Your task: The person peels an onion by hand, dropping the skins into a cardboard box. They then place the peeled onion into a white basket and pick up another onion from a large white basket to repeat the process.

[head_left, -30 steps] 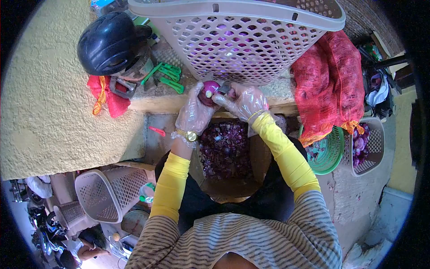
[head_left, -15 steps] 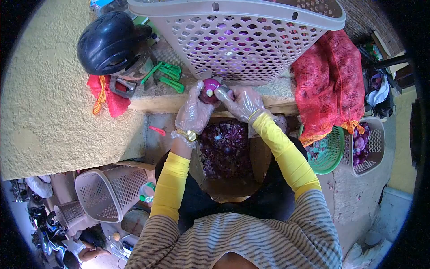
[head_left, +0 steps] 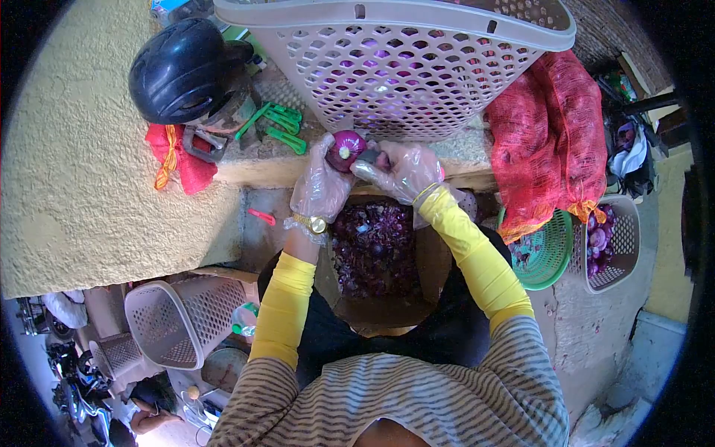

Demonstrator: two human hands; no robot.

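A purple onion is in my left hand, which wears a clear plastic glove, with its pale end facing up. My right hand, gloved too, is closed around a small knife whose blade lies close to the onion's right side. Both hands are just in front of the ledge, near the foot of a tall perforated basket with onions inside. Below them, between my legs, a cardboard box holds purple onion skins.
Red mesh sacks lean at the right, above a green basket and a basket of onions. Green clips and a dark helmet are on the left ledge. Another basket stands lower left; a person's arm shows beyond.
The onion has turned slightly and shifted a little left in my left hand. My right hand has tilted, and its blade has moved slightly down and away from the onion's top.
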